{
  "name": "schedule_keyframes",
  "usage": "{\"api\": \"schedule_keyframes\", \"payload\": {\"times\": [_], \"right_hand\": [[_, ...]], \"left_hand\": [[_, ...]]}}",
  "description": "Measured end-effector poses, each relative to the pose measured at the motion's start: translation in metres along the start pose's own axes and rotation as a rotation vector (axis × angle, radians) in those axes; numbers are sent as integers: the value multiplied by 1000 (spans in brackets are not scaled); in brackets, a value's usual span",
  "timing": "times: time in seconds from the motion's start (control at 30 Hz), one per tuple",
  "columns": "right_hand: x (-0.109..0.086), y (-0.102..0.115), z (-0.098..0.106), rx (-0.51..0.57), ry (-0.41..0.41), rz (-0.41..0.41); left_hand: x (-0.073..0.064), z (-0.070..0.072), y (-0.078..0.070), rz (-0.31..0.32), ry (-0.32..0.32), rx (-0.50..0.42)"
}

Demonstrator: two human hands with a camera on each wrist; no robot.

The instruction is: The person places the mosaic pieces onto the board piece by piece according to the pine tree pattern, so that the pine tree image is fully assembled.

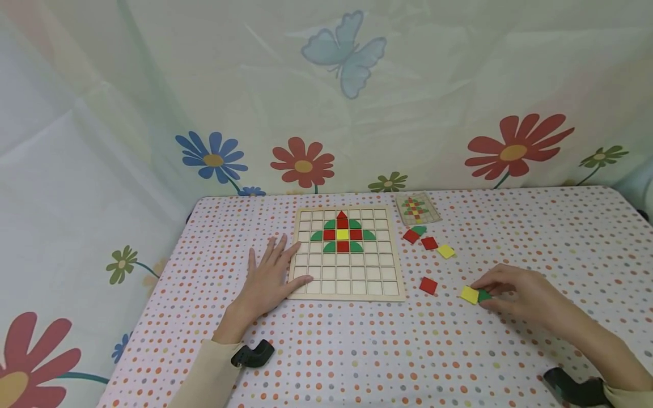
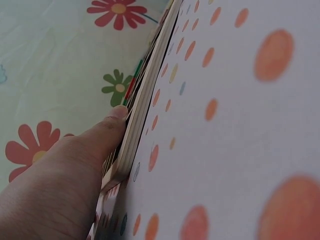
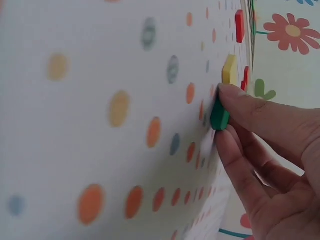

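Observation:
My left hand rests at the left edge of a wooden grid board, fingers spread, thumb on its lower left corner. In the left wrist view the thumb lies along the board's rim. Tiles on the board form a pattern: a red triangle on top, red squares round a yellow square, green rounded pieces at the sides. To the right of the board, my right hand pinches a green tile between thumb and fingers, low over the tablecloth. A loose yellow square lies right beside that tile.
Between board and right hand lies a red square. Farther back are two more red squares, a green piece and a yellow square. A pattern card sits behind them. The dotted tablecloth meets a flowered backdrop.

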State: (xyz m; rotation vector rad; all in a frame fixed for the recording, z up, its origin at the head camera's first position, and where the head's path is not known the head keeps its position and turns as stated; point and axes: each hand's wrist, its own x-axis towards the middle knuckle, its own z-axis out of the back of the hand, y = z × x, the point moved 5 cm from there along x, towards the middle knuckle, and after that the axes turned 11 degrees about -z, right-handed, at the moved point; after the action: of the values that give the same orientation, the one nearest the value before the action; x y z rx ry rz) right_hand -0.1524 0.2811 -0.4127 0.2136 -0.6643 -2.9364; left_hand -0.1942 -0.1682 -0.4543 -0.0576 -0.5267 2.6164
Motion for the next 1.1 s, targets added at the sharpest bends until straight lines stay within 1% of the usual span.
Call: {"api": "schedule_keyframes", "payload": {"times": [0.13, 0.37, 0.5, 0.63, 0.83, 0.97, 1.03, 1.1], "right_hand": [[4, 3, 2, 8, 7, 12], [7, 11, 6, -39, 19, -2], [10, 12, 6, -45, 59, -32], [14, 12, 7, -29, 122, -32], [16, 12, 6, -3, 152, -28], [17, 18, 7, 5, 170, 7], [18, 26, 8, 20, 177, 42], [21, 40, 9, 40, 186, 89]], "left_hand": [[0, 0, 0, -2, -1, 0], [0, 0, 0, -2, -3, 6], [1, 1, 0, 1, -2, 5], [0, 1, -1, 0, -1, 4], [0, 1, -1, 2, -3, 2], [0, 0, -1, 1, -2, 7], [0, 1, -2, -1, -3, 6], [0, 2, -2, -1, -3, 5]]}}
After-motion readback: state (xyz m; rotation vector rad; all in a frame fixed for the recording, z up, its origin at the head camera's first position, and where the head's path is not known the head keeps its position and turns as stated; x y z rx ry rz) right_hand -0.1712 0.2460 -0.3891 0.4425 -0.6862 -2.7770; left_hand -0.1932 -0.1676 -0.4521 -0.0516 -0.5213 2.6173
